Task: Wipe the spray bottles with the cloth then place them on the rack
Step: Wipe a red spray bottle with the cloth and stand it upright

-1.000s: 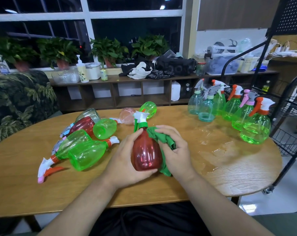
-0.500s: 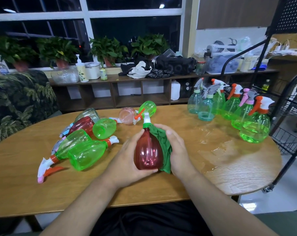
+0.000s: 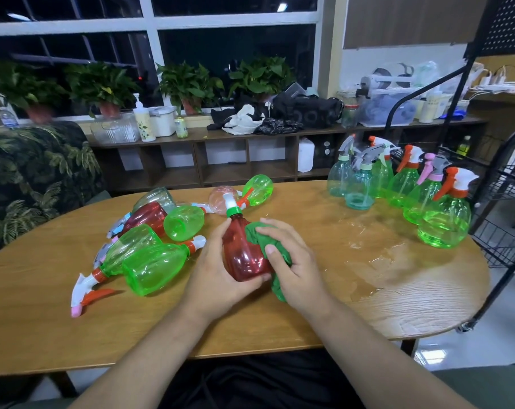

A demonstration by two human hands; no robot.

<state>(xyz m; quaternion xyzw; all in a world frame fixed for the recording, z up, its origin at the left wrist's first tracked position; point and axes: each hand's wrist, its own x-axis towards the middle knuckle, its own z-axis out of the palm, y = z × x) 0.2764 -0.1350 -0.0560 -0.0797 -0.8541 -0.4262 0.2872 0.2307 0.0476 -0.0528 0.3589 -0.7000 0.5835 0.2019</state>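
Right now my left hand (image 3: 218, 274) curls around the red spray bottle (image 3: 241, 256), held nearly upright over the middle of the table (image 3: 43, 305), while my right hand (image 3: 296, 261) clutches the green cloth (image 3: 257, 236) against the bottle's right side.

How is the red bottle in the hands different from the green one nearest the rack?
The red bottle is dark red, the green bottle bright green. The red bottle leans in the left hand, cloth pressed on it; the green bottle stands upright, untouched. Both are see-through plastic.
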